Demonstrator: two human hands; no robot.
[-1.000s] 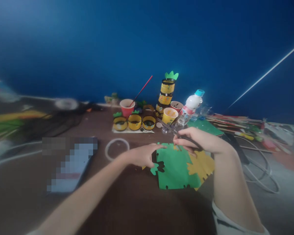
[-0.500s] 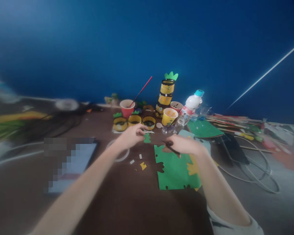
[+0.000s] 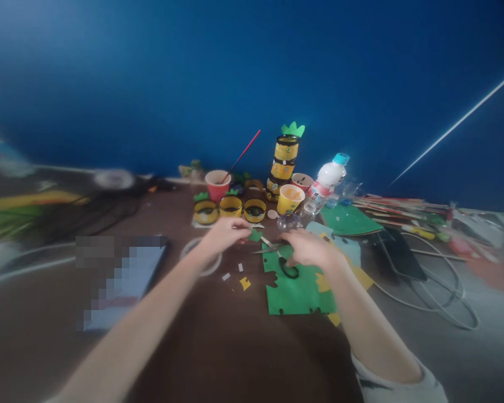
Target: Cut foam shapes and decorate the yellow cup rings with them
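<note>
L hand pinches a green paper cutout at ctr of frame; prob. light, easily creased, so best held by its edge; R hand is bent at spread-blade scissors, slightly right of ctr; its grip I cannot tell.

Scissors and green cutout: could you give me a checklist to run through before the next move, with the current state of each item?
1. Small thin green cutout in the left hand: ok, at the fingertips.
2. Black-handled metal scissors in the right hand: ok.
3. Blades parted: ok, visibly open.
4. Left fingers clear of the blades: ok, they look apart.
5. Blades touching the cutout: cannot tell; the upper tip is close to it.
6. Space under the scissors clear: not ok, the notched green sheet lies there.
</note>
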